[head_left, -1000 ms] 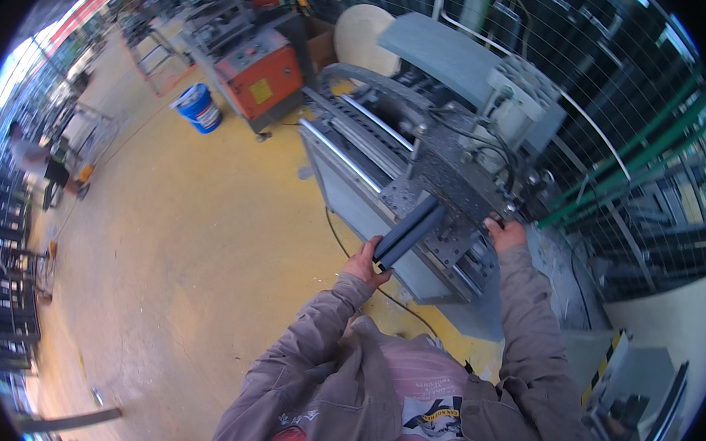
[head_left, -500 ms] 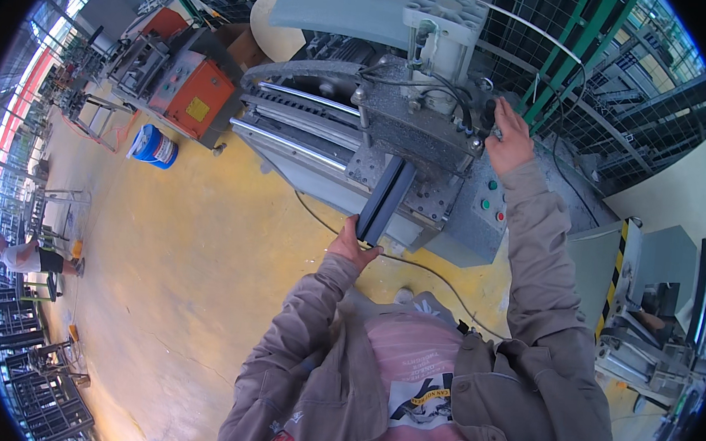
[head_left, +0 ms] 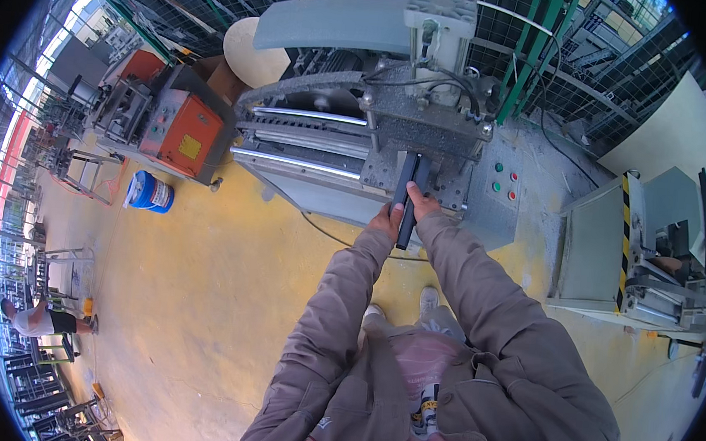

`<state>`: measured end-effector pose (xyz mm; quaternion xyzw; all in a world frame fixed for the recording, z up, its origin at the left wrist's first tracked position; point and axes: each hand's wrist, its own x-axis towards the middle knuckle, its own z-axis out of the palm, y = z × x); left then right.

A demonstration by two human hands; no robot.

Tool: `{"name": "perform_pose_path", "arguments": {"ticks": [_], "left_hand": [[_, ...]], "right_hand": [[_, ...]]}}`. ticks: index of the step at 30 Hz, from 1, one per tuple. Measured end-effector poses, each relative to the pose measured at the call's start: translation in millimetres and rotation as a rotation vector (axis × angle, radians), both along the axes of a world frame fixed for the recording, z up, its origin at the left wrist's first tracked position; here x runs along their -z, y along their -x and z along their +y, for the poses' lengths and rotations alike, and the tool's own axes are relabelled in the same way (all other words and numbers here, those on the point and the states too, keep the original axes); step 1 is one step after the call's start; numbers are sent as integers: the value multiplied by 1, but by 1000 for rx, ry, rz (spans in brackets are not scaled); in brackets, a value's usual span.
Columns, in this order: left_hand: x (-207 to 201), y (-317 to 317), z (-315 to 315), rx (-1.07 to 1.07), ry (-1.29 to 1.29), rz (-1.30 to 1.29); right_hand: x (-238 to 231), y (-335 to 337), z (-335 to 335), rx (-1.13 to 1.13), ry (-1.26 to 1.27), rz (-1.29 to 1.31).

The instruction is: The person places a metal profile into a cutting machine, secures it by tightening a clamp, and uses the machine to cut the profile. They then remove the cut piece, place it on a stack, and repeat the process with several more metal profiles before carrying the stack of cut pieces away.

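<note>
A dark grey grooved metal profile (head_left: 405, 235) points away from me, its far end on the metal bed (head_left: 377, 174) of a cutting machine. Its near end sticks out past the bed's front edge. My left hand (head_left: 385, 221) grips the profile from the left side, fingers closed round it. From the right, my right hand (head_left: 422, 203) is closed on the same piece, a little farther along, with the thumb on top. Above the far end stands the machine's upright pneumatic cylinder (head_left: 438, 41).
Two bright guide rods (head_left: 299, 164) run left from the bed. Green and red buttons (head_left: 497, 186) sit on the machine's right side. An orange-sided machine (head_left: 189, 137) and a blue bucket (head_left: 151, 192) stand left. A striped-edge grey cabinet (head_left: 591, 252) is at right; a person (head_left: 38, 320) works far left.
My right hand has left the back right of the machine and come down onto the profile. The profile now shows a narrower face, and my left hand has shifted up and right along with it.
</note>
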<state>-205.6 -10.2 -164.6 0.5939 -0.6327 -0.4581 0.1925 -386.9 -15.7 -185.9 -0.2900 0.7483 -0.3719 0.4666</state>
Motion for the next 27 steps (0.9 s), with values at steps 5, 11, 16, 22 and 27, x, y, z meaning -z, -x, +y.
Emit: {"name": "perform_pose_path", "arguments": {"ticks": [5, 11, 16, 22, 27], "left_hand": [[-11, -63, 175, 67, -100, 86], [-62, -133, 289, 160, 5, 195], [-104, -161, 261, 61, 151, 111], [-239, -136, 173, 569, 552, -499], [-127, -176, 157, 607, 100, -450]], "right_hand": [[-15, -33, 136, -108, 50, -463], [-44, -87, 248, -212, -12, -504], [-129, -122, 152, -721, 435, -76], [-185, -42, 76, -1329, 435, 774], [-211, -27, 79, -1781, 204, 761]]}}
